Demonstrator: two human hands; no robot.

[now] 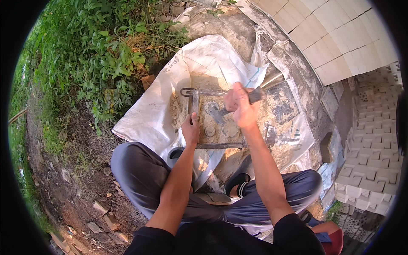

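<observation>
A dark rectangular frame packed with sand lies before me, a looped handle at its far left corner. My left hand is closed on its left side bar, thumb up. Above the frame, my right hand makes a fist round a short tool. The tool's dark end juts out right of the fist, and its grey end points left over the sand; I cannot make out its exact kind. Round shapes, among them a small disc and a larger circle, show in the sand.
A white woven sack with loose sand is spread under the frame. My bent legs lie either side. Green plants crowd the left; broken pieces lie on the soil. Pale blocks are stacked at right. Another person's arm shows lower right.
</observation>
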